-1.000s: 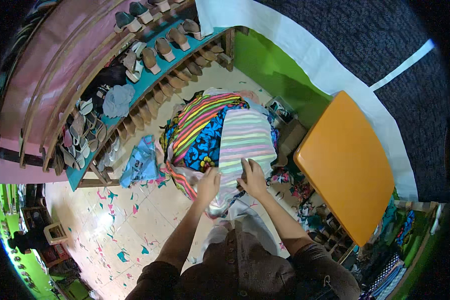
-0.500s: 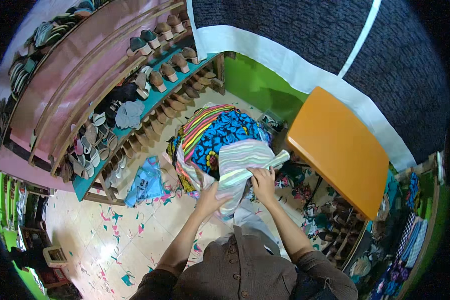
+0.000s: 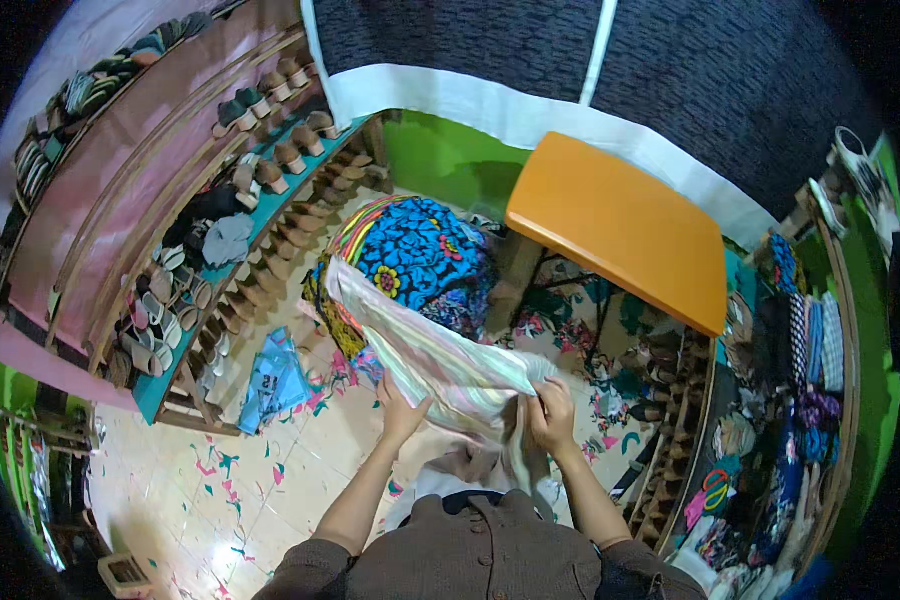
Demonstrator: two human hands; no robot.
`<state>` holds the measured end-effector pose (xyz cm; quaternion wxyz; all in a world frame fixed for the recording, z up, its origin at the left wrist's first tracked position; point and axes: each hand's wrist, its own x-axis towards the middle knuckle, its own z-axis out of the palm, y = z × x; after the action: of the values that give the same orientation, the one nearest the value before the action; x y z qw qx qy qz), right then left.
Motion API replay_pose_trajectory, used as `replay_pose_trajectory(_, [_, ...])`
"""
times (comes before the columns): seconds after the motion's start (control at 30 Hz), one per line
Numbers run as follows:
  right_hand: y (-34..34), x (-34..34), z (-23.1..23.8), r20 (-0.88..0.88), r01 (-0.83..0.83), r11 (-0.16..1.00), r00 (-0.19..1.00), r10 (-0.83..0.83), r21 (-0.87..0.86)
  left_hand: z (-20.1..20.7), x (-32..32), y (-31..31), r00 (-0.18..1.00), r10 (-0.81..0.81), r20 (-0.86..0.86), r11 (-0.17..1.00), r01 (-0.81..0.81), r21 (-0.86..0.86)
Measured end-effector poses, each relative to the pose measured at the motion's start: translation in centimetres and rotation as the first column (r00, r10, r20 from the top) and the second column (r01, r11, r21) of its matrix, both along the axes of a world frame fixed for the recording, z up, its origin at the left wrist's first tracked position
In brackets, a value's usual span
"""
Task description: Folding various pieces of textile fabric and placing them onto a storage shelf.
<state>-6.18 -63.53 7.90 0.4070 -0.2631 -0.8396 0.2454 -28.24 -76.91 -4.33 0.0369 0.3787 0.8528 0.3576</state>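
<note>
A pastel-striped cloth (image 3: 435,355) is stretched in front of me, between a bundle and my body. My right hand (image 3: 552,415) is closed on the cloth's right side, pinching its edge. At the lower left edge of the cloth is my left hand (image 3: 402,408), holding it; the fingertips are partly hidden by the fabric. The cloth's far left end reaches up against a rounded bundle of fabric (image 3: 420,255), blue with black floral print. Bright stripes and a yellow flower show on the bundle too.
Left stands a teal-shelved rack (image 3: 155,395) with shoes and wooden shoe forms. An orange table (image 3: 620,235) stands at the right, near another rack of shoe forms (image 3: 675,440). A blue plastic bag (image 3: 273,385) and coloured scraps (image 3: 225,470) lie on the tiled floor.
The striped cloth has gone from bunched up to spread wide. My right hand has moved right and down with its edge; my left hand is slightly further left. The view has shifted right.
</note>
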Motion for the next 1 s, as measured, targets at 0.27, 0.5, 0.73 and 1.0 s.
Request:
replay_pose_trajectory(0.27, [-2.3, 10.0, 1.7, -0.035, 0.197, 0.980, 0.980, -0.195, 0.040, -0.2, 2.1, 2.7, -0.218, -0.249, 0.944, 0.894, -0.427, 0.137])
replay_pose_trajectory(0.5, [-5.4, 20.2, -1.0, 0.240, 0.293, 0.945, 0.916, -0.321, 0.145, 5.8, 8.1, 7.4, 0.536, -0.234, 0.811, 0.723, -0.462, 0.513])
replay_pose_trajectory(0.73, [-8.7, 32.4, -4.3, 0.663, 0.556, 0.799, 0.690, -0.290, -0.229, 13.4, 22.8, 6.3, 0.901, -0.363, 0.236, 0.875, 0.243, 0.419])
replay_pose_trajectory(1.0, [-5.7, 33.8, -5.8, -0.136, -0.010, 0.413, 0.951, -0.277, -0.911, 18.3, 37.5, 0.7, -0.049, -0.909, 0.414, -0.016, 0.996, 0.083])
